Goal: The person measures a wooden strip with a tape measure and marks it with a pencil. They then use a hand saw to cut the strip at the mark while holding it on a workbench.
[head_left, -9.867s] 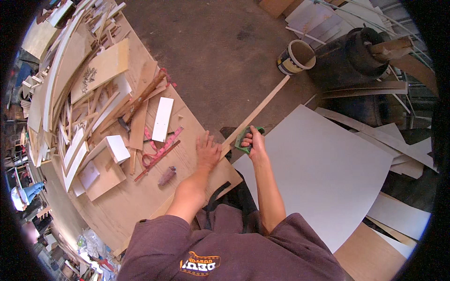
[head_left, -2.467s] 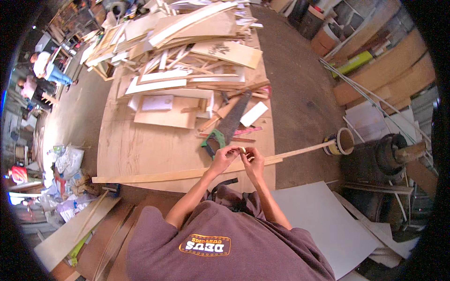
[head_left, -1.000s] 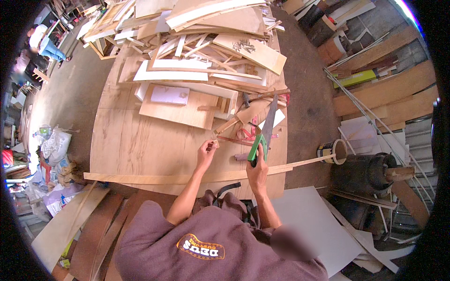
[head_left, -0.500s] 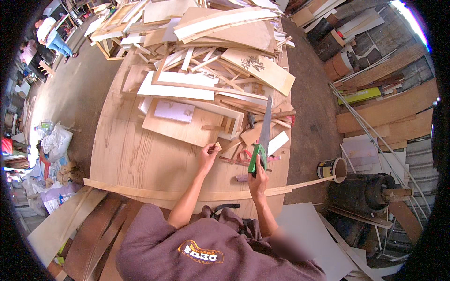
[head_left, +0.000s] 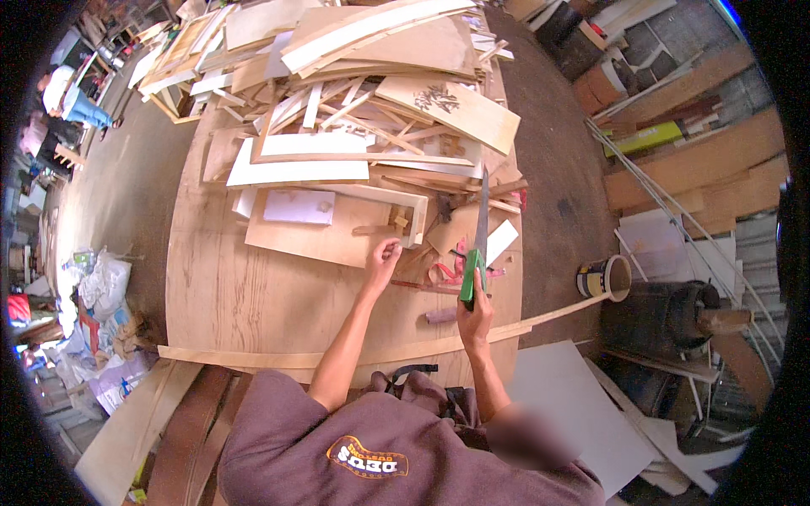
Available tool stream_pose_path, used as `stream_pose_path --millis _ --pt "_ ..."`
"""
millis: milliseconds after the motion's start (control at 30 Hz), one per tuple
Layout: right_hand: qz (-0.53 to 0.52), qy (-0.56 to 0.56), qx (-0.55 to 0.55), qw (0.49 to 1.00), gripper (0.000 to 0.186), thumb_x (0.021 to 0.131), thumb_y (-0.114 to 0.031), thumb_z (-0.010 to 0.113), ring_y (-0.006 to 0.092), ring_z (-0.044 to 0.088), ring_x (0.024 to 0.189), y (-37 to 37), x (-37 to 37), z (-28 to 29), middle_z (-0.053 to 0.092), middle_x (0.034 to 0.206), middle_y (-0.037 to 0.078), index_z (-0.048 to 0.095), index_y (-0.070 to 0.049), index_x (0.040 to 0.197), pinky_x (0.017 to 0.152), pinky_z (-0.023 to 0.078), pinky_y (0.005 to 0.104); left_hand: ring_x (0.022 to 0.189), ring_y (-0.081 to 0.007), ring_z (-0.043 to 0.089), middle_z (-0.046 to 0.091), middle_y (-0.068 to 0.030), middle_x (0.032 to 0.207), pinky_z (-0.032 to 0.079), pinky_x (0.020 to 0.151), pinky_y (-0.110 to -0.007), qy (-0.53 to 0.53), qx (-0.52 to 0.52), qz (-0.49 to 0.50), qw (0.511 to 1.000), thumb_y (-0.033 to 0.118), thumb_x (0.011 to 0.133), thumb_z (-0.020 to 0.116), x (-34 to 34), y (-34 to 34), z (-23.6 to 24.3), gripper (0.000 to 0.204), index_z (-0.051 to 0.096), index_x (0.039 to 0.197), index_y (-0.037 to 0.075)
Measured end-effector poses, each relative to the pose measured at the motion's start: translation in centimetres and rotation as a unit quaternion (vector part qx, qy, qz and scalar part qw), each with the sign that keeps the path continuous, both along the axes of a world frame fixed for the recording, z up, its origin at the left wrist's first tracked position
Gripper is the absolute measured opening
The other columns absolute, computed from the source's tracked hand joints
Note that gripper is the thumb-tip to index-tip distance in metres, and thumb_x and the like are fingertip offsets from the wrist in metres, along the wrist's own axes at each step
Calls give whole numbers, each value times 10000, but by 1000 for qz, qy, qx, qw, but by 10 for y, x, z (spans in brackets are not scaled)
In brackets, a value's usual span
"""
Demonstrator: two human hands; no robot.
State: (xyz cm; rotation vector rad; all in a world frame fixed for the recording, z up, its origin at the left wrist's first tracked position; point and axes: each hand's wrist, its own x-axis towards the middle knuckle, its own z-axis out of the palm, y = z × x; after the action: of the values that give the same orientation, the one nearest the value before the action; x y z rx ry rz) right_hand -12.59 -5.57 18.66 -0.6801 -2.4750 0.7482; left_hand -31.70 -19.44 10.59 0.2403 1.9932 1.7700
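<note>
My right hand grips the green handle of a handsaw, its blade pointing away from me over the table. Beside the near edge of a shallow wooden box, my left hand hovers with fingers loosely curled and apart; nothing shows in them. Small wood blocks lie in the box's right end, and a pale lilac-white block rests at its left. Right of the box are a hammer, a red strap and a purplish roll.
A large heap of boards and offcuts covers the table's far half. One long thin strip crosses the near edge, its right end by a bucket. Sheets and boards lean at right; bags lie at left. Two people are far left.
A small wood piece was at my left fingertips before; it no longer shows there, and a small block appears among those in the box. The saw has tilted more upright and lowered slightly.
</note>
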Motion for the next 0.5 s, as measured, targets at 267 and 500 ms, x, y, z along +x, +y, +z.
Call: stream_pose_path --millis 267,500 --pt "-118 75 -57 989 649 822 45 624 148 454 619 -2 50 28 489 726 158 451 -82 1434 562 426 296 757 -134 592 641 -49 784 474 715 -294 105 0 -47 993 239 927 639 85 -1 44 226 643 925 14" --pt "-306 64 -133 941 631 837 -4 643 155 594 760 17 134 59 645 924 200 455 -92 1433 693 497 319 801 -238 638 662 -112 888 490 737 -357 145 -57 -264 952 223 871 640 150 62 30 215 670 945 24"
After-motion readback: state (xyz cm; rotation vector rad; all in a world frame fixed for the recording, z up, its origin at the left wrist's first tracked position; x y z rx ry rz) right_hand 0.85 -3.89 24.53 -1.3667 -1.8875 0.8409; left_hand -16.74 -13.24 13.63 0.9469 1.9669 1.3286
